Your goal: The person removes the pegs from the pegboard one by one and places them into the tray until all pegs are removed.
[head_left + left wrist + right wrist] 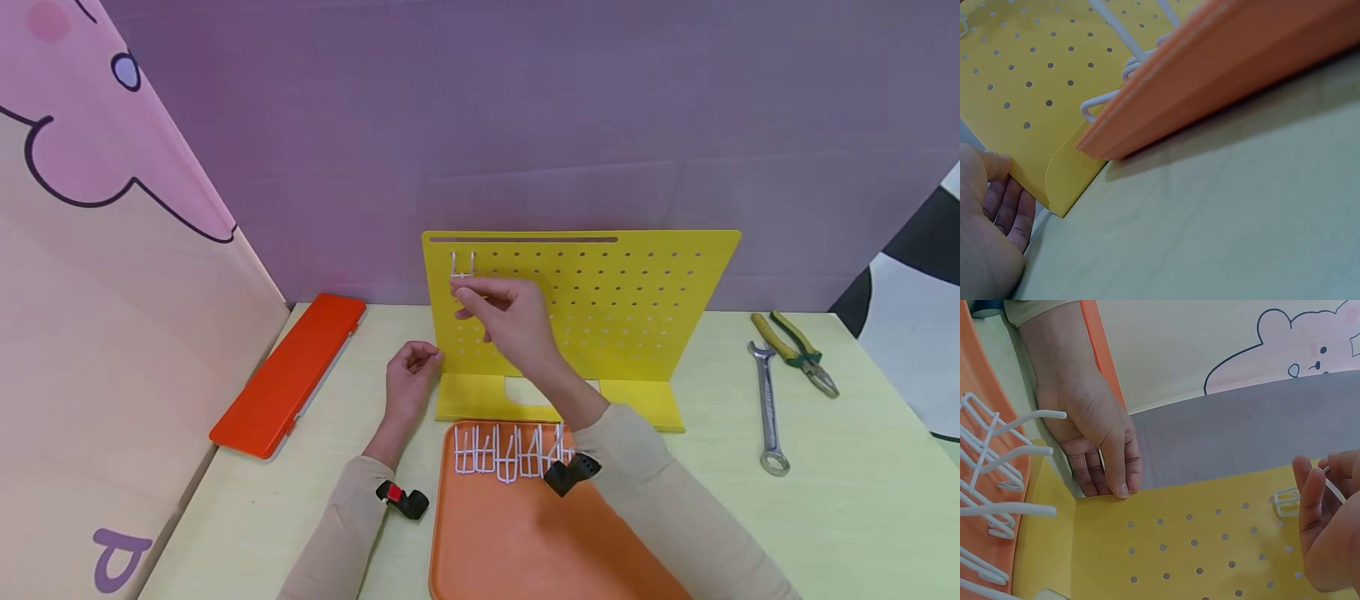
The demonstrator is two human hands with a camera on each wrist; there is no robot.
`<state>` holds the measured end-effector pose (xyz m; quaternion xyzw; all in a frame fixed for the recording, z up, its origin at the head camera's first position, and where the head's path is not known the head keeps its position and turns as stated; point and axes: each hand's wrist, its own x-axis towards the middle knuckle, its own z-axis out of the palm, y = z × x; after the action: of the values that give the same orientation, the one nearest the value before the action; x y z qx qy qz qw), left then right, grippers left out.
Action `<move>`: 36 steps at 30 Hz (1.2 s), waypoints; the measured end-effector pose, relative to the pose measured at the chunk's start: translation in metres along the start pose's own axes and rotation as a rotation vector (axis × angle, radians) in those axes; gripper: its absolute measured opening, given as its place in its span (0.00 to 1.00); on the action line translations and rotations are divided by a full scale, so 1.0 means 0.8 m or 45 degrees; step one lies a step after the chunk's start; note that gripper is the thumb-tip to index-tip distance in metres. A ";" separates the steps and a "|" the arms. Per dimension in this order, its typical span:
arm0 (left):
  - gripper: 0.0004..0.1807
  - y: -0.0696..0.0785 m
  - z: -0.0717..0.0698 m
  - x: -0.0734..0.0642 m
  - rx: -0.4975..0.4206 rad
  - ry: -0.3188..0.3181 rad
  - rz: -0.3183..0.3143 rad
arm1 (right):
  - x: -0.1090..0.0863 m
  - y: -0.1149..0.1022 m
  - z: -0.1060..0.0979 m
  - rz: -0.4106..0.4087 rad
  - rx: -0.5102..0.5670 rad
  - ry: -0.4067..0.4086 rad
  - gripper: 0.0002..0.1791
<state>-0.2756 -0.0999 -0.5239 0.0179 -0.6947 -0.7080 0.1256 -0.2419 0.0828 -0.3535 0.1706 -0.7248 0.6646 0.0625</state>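
Observation:
A yellow pegboard (pixel 600 333) stands upright on its base, with rows of small holes. At its upper left, a white wire hook (pixel 462 275) lies against the holes, and my right hand (pixel 517 321) pinches it between thumb and fingers. The right wrist view shows the hook's wire loop (pixel 1279 509) at the board face, its prong partly hidden by the fingers. Low on the board's left edge, my left hand (pixel 408 383) grips it, thumb on one face and fingers (pixel 1013 215) on the other. Several more white wire hooks (pixel 507 461) lie side by side in the orange tray (pixel 510 542).
The tray sits right in front of the board's base. A flat red case (pixel 292 375) lies on the left of the table. Over on the right are a wrench (pixel 768 408) and pliers (pixel 806 354) with yellow-green handles. A grey-purple cloth wall rises behind.

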 end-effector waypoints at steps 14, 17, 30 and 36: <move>0.03 0.008 0.001 -0.003 0.015 -0.015 0.018 | -0.013 -0.014 -0.007 -0.084 0.058 0.062 0.12; 0.03 0.009 0.001 -0.003 0.021 -0.011 0.013 | -0.017 -0.020 -0.012 -0.085 0.056 0.068 0.12; 0.03 0.008 0.000 -0.003 0.002 -0.003 0.018 | -0.041 -0.038 -0.043 -0.110 0.024 0.088 0.11; 0.03 0.006 0.001 -0.003 0.004 -0.002 0.018 | -0.053 -0.039 -0.061 -0.053 -0.039 0.107 0.10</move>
<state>-0.2729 -0.0987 -0.5198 0.0125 -0.6961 -0.7060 0.1301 -0.1987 0.1362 -0.3324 0.1565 -0.7279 0.6585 0.1091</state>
